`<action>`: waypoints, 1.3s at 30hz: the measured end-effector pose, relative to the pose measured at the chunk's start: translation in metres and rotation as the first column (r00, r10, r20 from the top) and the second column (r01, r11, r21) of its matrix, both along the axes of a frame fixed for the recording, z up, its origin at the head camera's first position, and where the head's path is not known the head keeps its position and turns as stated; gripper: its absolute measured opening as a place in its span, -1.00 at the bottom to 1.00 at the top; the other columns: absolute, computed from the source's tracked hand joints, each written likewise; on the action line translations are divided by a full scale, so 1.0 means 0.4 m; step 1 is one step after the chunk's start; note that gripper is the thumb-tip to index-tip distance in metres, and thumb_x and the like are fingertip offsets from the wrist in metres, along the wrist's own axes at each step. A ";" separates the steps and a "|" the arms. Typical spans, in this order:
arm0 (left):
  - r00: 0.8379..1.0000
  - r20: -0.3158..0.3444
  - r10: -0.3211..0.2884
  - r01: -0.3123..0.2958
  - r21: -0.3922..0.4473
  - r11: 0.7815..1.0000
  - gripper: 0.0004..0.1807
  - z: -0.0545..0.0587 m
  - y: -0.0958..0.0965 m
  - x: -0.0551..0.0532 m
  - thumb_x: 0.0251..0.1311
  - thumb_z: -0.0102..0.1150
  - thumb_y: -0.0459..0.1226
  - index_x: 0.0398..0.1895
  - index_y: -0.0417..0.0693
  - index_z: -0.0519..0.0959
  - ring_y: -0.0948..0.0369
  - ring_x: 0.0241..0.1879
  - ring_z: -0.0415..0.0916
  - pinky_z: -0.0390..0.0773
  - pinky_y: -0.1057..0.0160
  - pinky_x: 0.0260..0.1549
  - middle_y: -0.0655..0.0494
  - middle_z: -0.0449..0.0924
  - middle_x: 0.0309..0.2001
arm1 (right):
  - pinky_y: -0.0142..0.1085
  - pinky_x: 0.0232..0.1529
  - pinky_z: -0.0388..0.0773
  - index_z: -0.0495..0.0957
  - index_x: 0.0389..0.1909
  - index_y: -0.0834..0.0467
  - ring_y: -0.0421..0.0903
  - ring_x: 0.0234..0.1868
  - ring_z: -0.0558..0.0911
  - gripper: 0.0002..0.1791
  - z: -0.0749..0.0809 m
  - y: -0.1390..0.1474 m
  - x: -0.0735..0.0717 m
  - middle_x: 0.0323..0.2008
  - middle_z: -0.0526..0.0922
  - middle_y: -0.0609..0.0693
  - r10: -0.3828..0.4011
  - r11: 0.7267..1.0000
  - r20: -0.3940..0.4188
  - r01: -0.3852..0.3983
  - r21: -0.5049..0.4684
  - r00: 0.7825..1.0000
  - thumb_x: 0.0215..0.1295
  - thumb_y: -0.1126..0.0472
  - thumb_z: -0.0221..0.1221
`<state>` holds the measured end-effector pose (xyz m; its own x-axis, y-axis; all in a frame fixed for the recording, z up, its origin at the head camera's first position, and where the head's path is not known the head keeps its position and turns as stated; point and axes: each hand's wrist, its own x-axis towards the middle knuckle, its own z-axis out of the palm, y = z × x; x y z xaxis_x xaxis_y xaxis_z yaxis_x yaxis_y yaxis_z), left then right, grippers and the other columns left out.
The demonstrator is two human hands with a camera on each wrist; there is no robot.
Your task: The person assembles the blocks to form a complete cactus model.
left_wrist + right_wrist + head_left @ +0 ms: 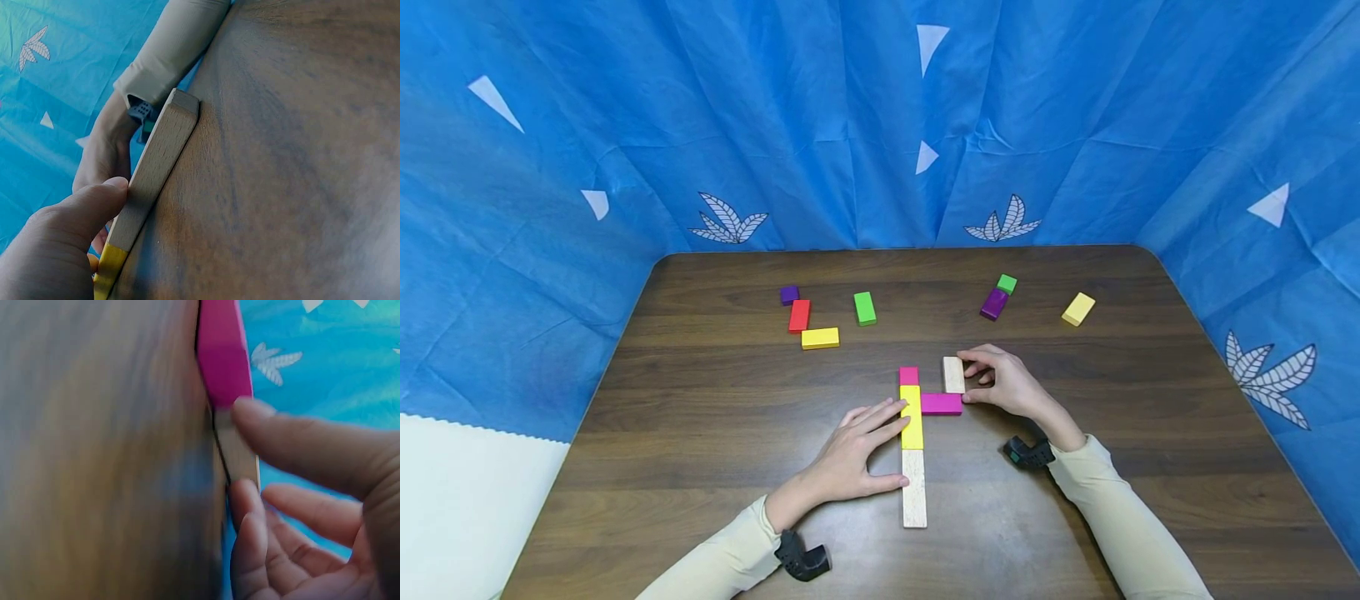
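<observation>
A column of blocks stands before me: a pink block [908, 377] at its far end, a yellow block [912, 425] in the middle and a long bare-wood block [914, 492] nearest. From its right side juts a magenta block [942, 404]. My left hand [850, 454] lies along the column's left side, extended fingertips on the yellow block and thumb [115, 187] against the long wooden block. My right hand [1011, 385] holds a short wooden block [953, 375] between thumb [262, 422] and fingers, at the magenta block's far side.
Purple [789, 295], red [800, 317] and yellow [820, 338] blocks lie at the back left, beside a green block [865, 308]. At the back right are a small green block [1007, 284], a purple block [994, 304] and a pale yellow block [1078, 309]. Blue curtains [880, 125] surround the table.
</observation>
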<state>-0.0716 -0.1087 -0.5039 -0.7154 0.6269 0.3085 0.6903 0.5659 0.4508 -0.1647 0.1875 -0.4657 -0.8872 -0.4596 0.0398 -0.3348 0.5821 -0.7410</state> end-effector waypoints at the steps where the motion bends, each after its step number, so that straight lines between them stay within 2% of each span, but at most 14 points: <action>1: 1.000 0.010 0.001 -0.001 -0.001 1.000 -0.14 0.001 0.000 0.000 -0.01 0.34 0.17 0.36 -0.02 0.42 0.07 0.46 0.19 0.26 -0.03 0.30 0.09 0.27 0.45 | -0.34 -0.21 0.63 0.49 0.20 0.35 -0.02 -0.16 0.64 -0.28 0.003 0.005 -0.002 -0.08 0.60 0.16 -0.001 1.000 0.004 0.001 0.001 1.000 -0.07 0.36 0.48; 5: 1.000 0.011 0.002 -0.002 -0.002 1.000 -0.14 0.001 0.002 -0.001 -0.01 0.35 0.16 0.36 -0.01 0.42 0.08 0.46 0.19 0.25 -0.03 0.31 0.11 0.27 0.46 | -0.34 -0.23 0.60 0.49 0.20 0.32 0.01 -0.16 0.64 -0.32 0.024 0.042 -0.017 -0.10 0.61 0.17 -0.058 0.998 -0.014 0.058 0.021 0.998 -0.02 0.34 0.46; 7: 1.000 -0.005 0.002 -0.002 0.002 1.000 -0.14 -0.002 0.001 -0.001 -0.01 0.35 0.17 0.35 -0.02 0.43 0.07 0.45 0.20 0.27 -0.03 0.29 0.10 0.28 0.45 | -0.38 -0.27 0.57 0.49 0.21 0.30 0.03 -0.16 0.64 -0.34 0.036 0.069 -0.031 -0.08 0.61 0.20 -0.119 0.992 -0.047 0.120 0.031 0.992 0.02 0.33 0.44; 9: 1.000 -0.019 0.001 -0.001 0.007 1.000 -0.15 -0.003 0.001 -0.001 0.00 0.34 0.17 0.35 -0.03 0.43 0.06 0.45 0.22 0.27 -0.03 0.28 0.09 0.29 0.44 | -0.46 -0.30 0.52 0.49 0.21 0.30 0.05 -0.16 0.64 -0.36 0.045 0.101 -0.049 -0.05 0.60 0.23 -0.200 0.979 -0.081 0.203 0.029 0.976 0.05 0.32 0.43; 13: 0.999 -0.045 0.001 -0.001 0.004 1.000 -0.15 -0.006 0.000 -0.001 0.01 0.32 0.19 0.34 -0.03 0.44 0.04 0.43 0.24 0.29 -0.03 0.27 0.07 0.31 0.44 | -0.65 -0.34 0.38 0.48 0.22 0.31 0.13 -0.10 0.61 -0.39 0.056 0.173 -0.084 0.04 0.55 0.30 -0.382 0.923 -0.127 0.384 -0.009 0.915 0.12 0.28 0.39; 15: 0.999 -0.052 0.001 -0.001 -0.002 1.000 -0.15 -0.008 0.001 -0.001 0.02 0.31 0.20 0.34 -0.03 0.43 0.04 0.43 0.24 0.29 -0.04 0.26 0.07 0.30 0.44 | -0.64 -0.34 0.34 0.46 0.24 0.30 0.18 -0.06 0.58 -0.39 0.059 0.209 -0.101 0.09 0.50 0.32 -0.461 0.886 -0.137 0.464 -0.014 0.877 0.15 0.25 0.38; 18: 0.999 -0.038 0.002 -0.002 -0.007 1.000 -0.15 -0.008 0.001 -0.001 0.03 0.30 0.21 0.35 -0.02 0.43 0.05 0.44 0.23 0.29 -0.05 0.27 0.08 0.29 0.44 | -0.47 -0.25 0.35 0.40 0.30 0.31 0.26 0.04 0.50 -0.33 0.060 0.261 -0.127 0.18 0.41 0.36 -0.551 0.831 -0.133 0.557 0.010 0.824 0.16 0.24 0.36; 21: 1.000 -0.022 0.003 -0.003 -0.004 1.000 -0.14 -0.007 0.001 -0.001 0.02 0.31 0.21 0.35 -0.02 0.42 0.06 0.45 0.22 0.27 -0.06 0.28 0.08 0.28 0.45 | -0.20 -0.15 0.42 0.28 0.38 0.32 0.31 0.11 0.44 -0.23 0.055 0.304 -0.153 0.26 0.29 0.40 -0.601 0.792 -0.093 0.607 0.063 0.794 0.16 0.25 0.35; 24: 0.999 -0.035 0.003 -0.003 -0.005 1.000 -0.15 -0.007 0.002 -0.001 0.02 0.31 0.20 0.35 -0.02 0.43 0.05 0.44 0.23 0.28 -0.06 0.27 0.08 0.29 0.45 | 0.02 -0.04 0.48 0.15 0.44 0.34 0.33 0.13 0.42 -0.14 0.045 0.339 -0.179 0.32 0.18 0.45 -0.617 0.778 -0.027 0.615 0.132 0.787 0.17 0.24 0.34; 27: 0.999 -0.047 0.004 -0.004 -0.006 1.000 -0.15 -0.010 0.002 -0.001 0.03 0.30 0.21 0.35 -0.03 0.43 0.05 0.44 0.23 0.29 -0.05 0.27 0.08 0.29 0.44 | 0.08 0.00 0.49 0.05 0.47 0.36 0.33 0.09 0.41 -0.08 0.034 0.363 -0.198 0.35 0.10 0.49 -0.612 0.783 0.051 0.596 0.176 0.789 0.19 0.23 0.32; 30: 0.999 -0.053 0.002 -0.002 -0.002 1.000 -0.15 -0.011 0.003 -0.001 0.02 0.31 0.20 0.34 -0.04 0.44 0.04 0.43 0.24 0.29 -0.05 0.26 0.07 0.30 0.44 | 0.04 -0.02 0.50 0.00 0.48 0.36 0.31 0.08 0.40 -0.07 0.028 0.375 -0.209 0.35 0.08 0.51 -0.604 0.792 0.113 0.580 0.190 0.789 0.20 0.24 0.31; 32: 0.999 -0.050 -0.001 0.001 0.004 1.000 -0.15 -0.010 0.003 0.000 0.02 0.32 0.20 0.34 -0.04 0.44 0.03 0.43 0.24 0.29 -0.05 0.26 0.07 0.30 0.44 | -0.07 -0.09 0.49 0.00 0.48 0.36 0.30 0.08 0.41 -0.07 0.026 0.376 -0.212 0.33 0.10 0.51 -0.601 0.797 0.142 0.576 0.183 0.787 0.20 0.25 0.30; 36: 0.998 -0.056 -0.001 0.002 0.006 1.000 -0.15 -0.009 0.004 -0.001 0.01 0.32 0.20 0.34 -0.04 0.44 0.02 0.43 0.24 0.31 -0.05 0.24 0.06 0.31 0.43 | -0.25 -0.21 0.43 0.00 0.48 0.36 0.24 0.03 0.42 -0.07 0.022 0.374 -0.214 0.25 0.22 0.49 -0.599 0.800 0.165 0.575 0.172 0.783 0.20 0.24 0.29; 39: 0.999 -0.053 0.000 0.000 0.003 1.000 -0.15 -0.009 0.004 -0.001 0.01 0.32 0.19 0.34 -0.03 0.44 0.03 0.43 0.24 0.31 -0.05 0.24 0.06 0.31 0.43 | -0.25 -0.19 0.42 0.00 0.48 0.36 0.23 0.01 0.41 -0.08 0.019 0.371 -0.214 0.20 0.30 0.47 -0.605 0.796 0.178 0.584 0.157 0.776 0.20 0.26 0.29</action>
<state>-0.0720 -0.1070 -0.5074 -0.6980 0.6258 0.3481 0.7133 0.5645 0.4154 -0.2504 0.3359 -0.4581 -0.9668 0.1698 -0.1912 0.2554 0.6791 -0.6882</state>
